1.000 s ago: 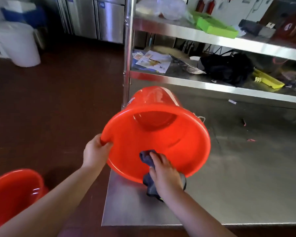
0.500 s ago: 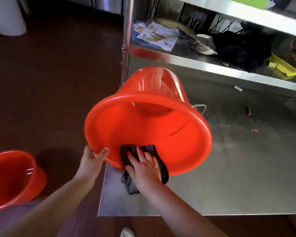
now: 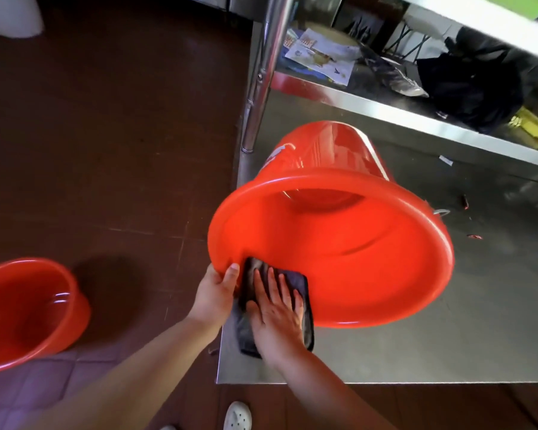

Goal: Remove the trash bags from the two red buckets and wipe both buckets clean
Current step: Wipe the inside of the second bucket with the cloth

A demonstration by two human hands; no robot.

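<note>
Two grips on the tipped red bucket: my left hand pinches its lower rim, my right hand presses a dark cloth flat-fingered against the inner wall just beside it. I see no bag inside. The bucket lies on the table. Since a second ago both hands have slid together along the rim. Second bucket stands on the floor, bagless

Both forearms are bare with no sleeves showing, and a white perforated clog covers one foot.
</note>
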